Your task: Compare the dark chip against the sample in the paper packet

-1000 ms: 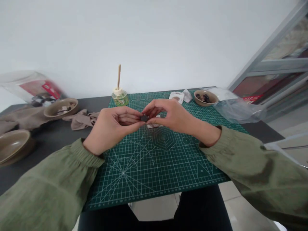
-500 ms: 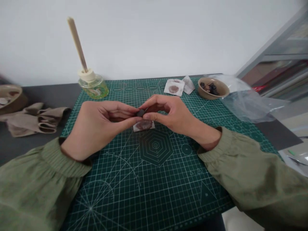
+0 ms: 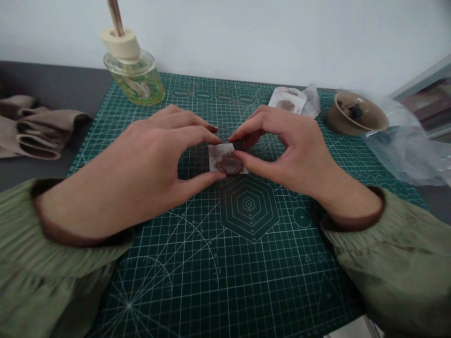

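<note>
Between the thumb and fingers of my right hand (image 3: 282, 141) is a small dark grey block (image 3: 239, 145), its kind unclear. It is at the upper right part of a small white square (image 3: 214, 162), which is smeared with brown and lies flat on the green cutting mat (image 3: 197, 291). My left hand (image 3: 165, 155) spans the square, with the index fingertip at its far edge and the thumb tip at its near edge, holding it. Whether the block presses on the square is hard to see.
More brown-stained white squares (image 3: 287, 99) lie at the back. Beside them stands a tan bowl (image 3: 352, 123) with dark pieces, next to a clear plastic bag (image 3: 405, 150). A glass diffuser bottle (image 3: 141, 87) with sticks is back left, near a folded brown cloth (image 3: 42, 131).
My left hand has let go of the dark block and moved onto the white square's edges. My right hand keeps the block and has lowered it to the square. The view has shifted and tilted down.
</note>
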### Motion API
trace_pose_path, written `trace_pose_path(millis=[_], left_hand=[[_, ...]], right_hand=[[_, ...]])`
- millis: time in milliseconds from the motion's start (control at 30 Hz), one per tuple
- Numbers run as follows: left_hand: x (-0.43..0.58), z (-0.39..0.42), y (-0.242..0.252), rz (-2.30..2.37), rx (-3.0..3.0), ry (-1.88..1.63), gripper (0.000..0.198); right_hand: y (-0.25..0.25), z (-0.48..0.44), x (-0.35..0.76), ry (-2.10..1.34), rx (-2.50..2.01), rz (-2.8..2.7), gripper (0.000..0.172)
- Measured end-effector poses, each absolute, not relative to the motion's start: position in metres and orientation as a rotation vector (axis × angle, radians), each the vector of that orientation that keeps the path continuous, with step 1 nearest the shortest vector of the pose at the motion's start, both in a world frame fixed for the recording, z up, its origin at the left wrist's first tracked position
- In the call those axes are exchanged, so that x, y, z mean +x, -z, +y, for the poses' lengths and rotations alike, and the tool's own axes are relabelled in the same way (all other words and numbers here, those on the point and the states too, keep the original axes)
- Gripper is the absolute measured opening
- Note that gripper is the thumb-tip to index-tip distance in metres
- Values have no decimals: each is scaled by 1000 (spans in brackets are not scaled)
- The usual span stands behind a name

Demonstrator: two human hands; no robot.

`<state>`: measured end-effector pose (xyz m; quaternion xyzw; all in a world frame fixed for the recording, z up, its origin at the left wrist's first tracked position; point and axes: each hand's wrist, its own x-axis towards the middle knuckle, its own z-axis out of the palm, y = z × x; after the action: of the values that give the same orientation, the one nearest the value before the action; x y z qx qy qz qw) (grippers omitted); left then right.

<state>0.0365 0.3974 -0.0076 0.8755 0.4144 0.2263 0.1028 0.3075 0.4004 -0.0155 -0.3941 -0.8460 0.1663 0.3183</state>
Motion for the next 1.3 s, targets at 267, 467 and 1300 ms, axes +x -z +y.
trace_pose_path(millis=[267,467,1300], left_hand=[[29,399,18,961,2865,-656,49],[27,397,19,964,2813,-659,48],[30,393,28,1031,2850,-715,52]], right_hand=[[18,406,312,-335,-903,-2428,10],[18,406,312,-373,-932,-2439,15],[18,404,309,-407,-982,-2437,7]])
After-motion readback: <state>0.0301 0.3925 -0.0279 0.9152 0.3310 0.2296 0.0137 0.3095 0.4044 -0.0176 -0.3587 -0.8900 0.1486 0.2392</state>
